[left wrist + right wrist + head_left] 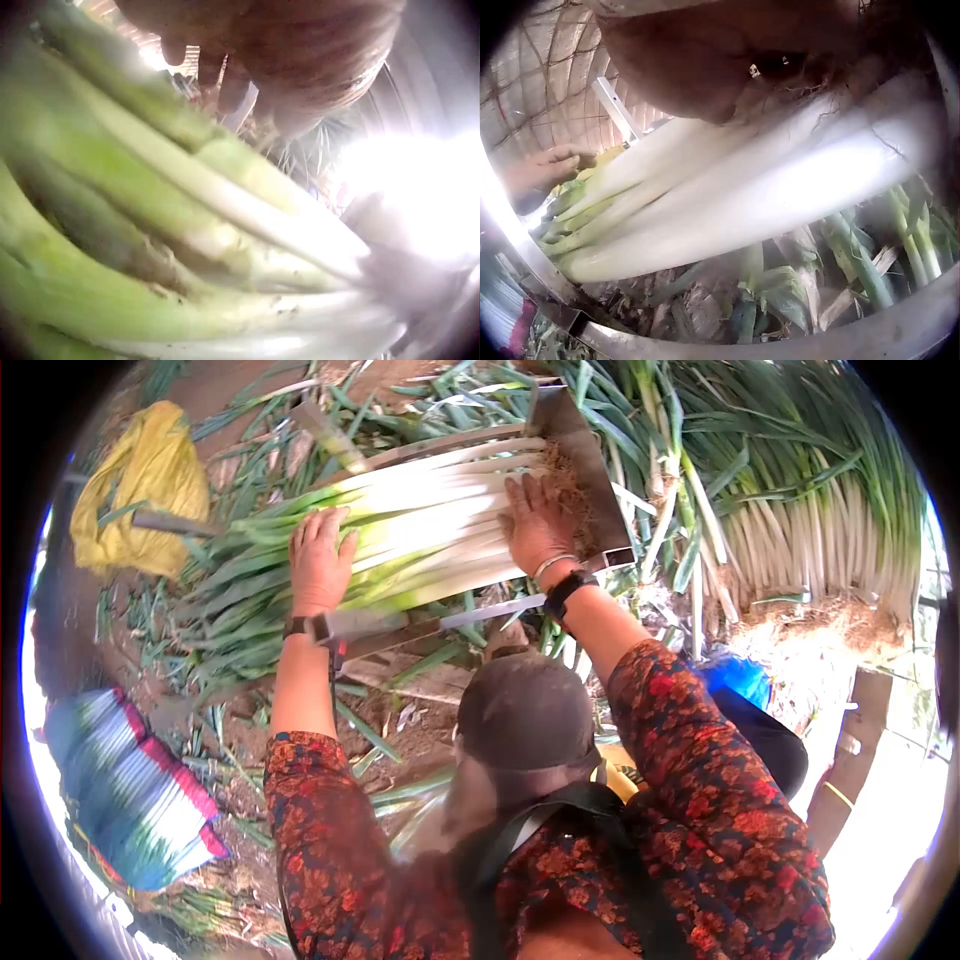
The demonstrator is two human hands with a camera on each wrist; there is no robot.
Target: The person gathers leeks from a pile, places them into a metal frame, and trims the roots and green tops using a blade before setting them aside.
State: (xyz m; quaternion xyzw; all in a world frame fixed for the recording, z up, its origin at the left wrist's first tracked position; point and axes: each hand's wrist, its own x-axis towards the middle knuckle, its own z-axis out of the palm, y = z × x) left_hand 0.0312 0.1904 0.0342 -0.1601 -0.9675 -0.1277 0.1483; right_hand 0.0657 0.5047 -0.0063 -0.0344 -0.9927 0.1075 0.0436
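Head view: layer of leeks (430, 525) lay in a metal rack, directly under and between both hands. Long axis ran crosswise to the person, green tops leftward, roots (567, 480) rightward by the rack's end plate (590, 440), that end tilted slightly away. Right hand (538, 528) was nearer the roots, set on the white shanks, fingers extended. Left hand (320, 560) was over the green portion, fingers straight, thumb apart; palm contact could not be told. Neither hand was curled round any stalk.
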